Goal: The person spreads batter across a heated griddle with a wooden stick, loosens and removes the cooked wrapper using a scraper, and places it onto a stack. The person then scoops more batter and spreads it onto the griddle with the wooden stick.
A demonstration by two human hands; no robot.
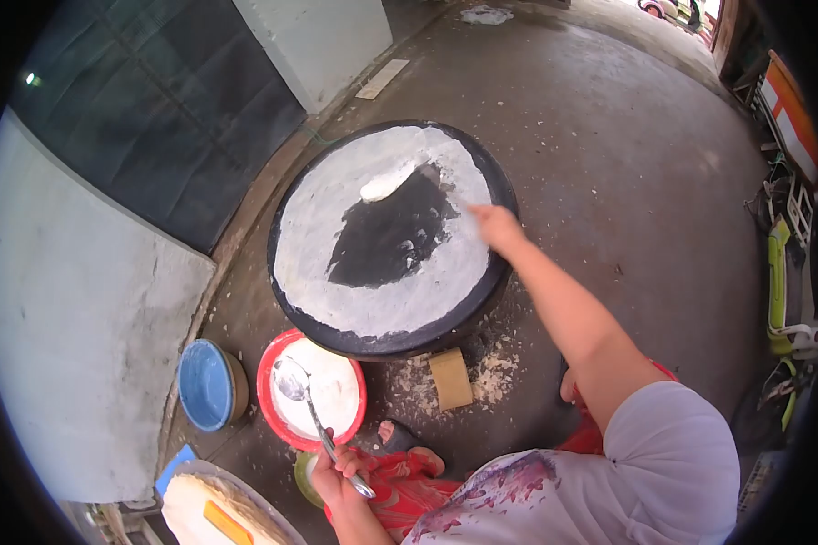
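My left hand (338, 477) is closed around the handle of a metal ladle (314, 409). Its bowl, coated in white, hangs over a red basin (363, 400) of white batter (336, 380). Over the right side of a round black griddle (286, 304), my right hand (497, 227) is closed and somewhat blurred. Whatever it grips, if anything, I cannot make out. A ring of thin white batter (314, 218) coats the griddle around a bare dark patch in the middle. At that patch's upper edge lies a thicker white mass of batter (389, 184).
A blue basin (204, 386) stands left of the red one. At lower left, pale flat sheets (195, 509) are stacked with a yellow-orange object (227, 522) on top. A tan block (451, 379) lies among crumbs below the griddle. Walls rise on the left; assorted items line the right.
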